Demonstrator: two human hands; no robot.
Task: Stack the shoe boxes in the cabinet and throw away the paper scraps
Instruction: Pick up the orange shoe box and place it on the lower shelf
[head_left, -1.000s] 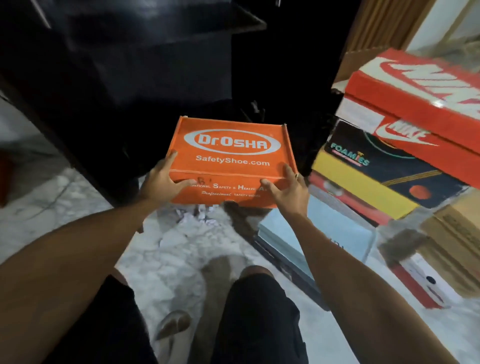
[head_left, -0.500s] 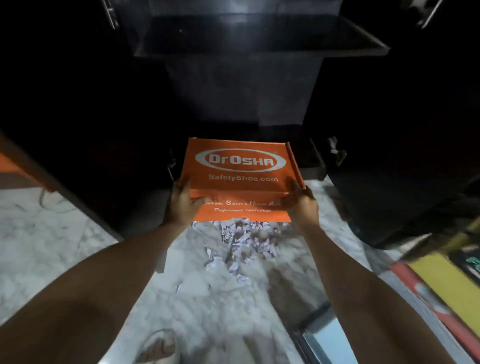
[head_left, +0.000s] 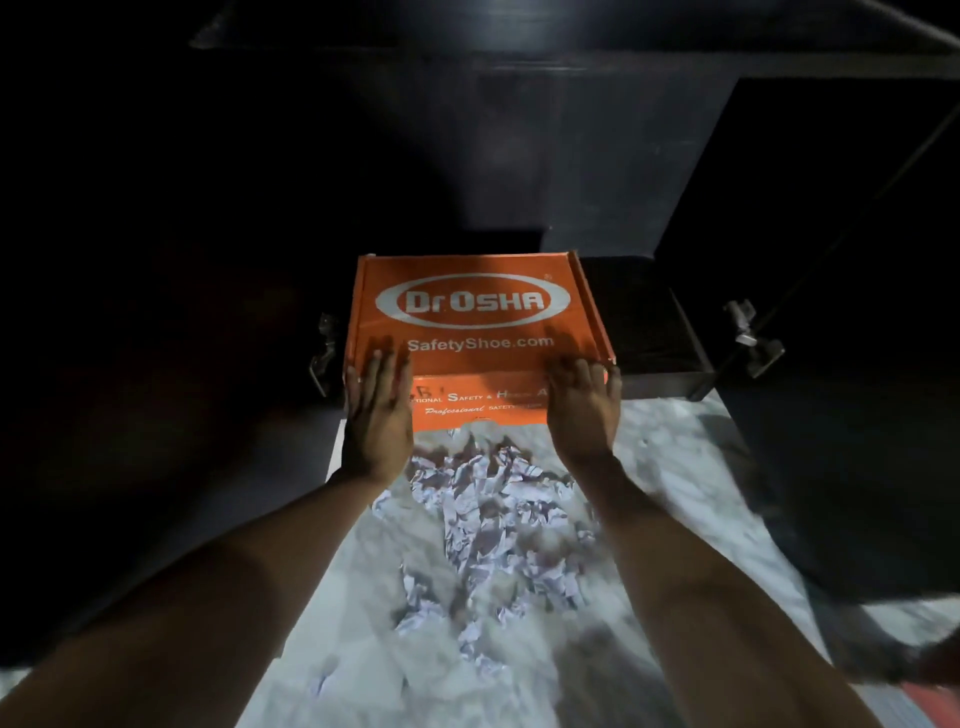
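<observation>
An orange Dr.Osha shoe box (head_left: 478, 312) lies flat on the bottom of the dark cabinet (head_left: 519, 156), its front end sticking out over the floor. My left hand (head_left: 376, 415) presses on the box's front left corner, fingers straight and reaching over the lid. At the front right corner my right hand (head_left: 584, 410) has its fingers curled over the lid's edge. A heap of crumpled white paper scraps (head_left: 493, 519) lies on the marble floor just in front of the box, between my forearms.
A dark shelf (head_left: 571, 47) spans the cabinet above. Open black cabinet doors stand at the left (head_left: 156, 415) and right (head_left: 857, 415), with metal hinges (head_left: 748, 338) showing. A dark box-like shape (head_left: 654, 332) sits right of the orange box. A red edge (head_left: 930, 701) shows bottom right.
I carried the orange box forward from mid-air, and it has come down onto the cabinet's bottom. My hands slid from its sides to its front end. The stack of other boxes left the view.
</observation>
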